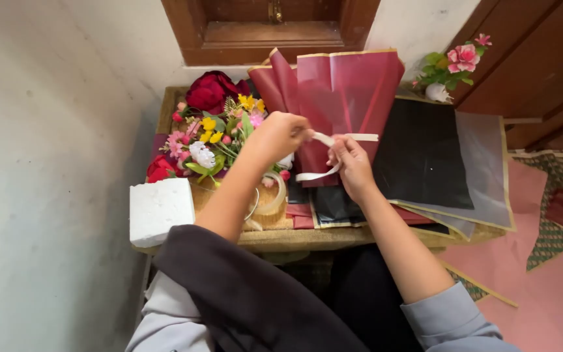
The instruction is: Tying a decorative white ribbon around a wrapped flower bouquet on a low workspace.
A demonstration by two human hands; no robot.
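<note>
Tabletop (pixel 333 238): upright maroon wrapping (pixel 346 98) fans upward; our left hand (pixel 278 135) and right hand (pixel 350 160) pinch its white ribbon (pixel 333 138).

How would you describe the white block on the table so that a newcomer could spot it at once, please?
Start at the small wooden table under the window. Go to its near left corner, beside the basket of flowers. The white block sits there, overhanging the edge: the only plain, rough, boxy thing among coloured blooms and wrapping sheets.
</note>
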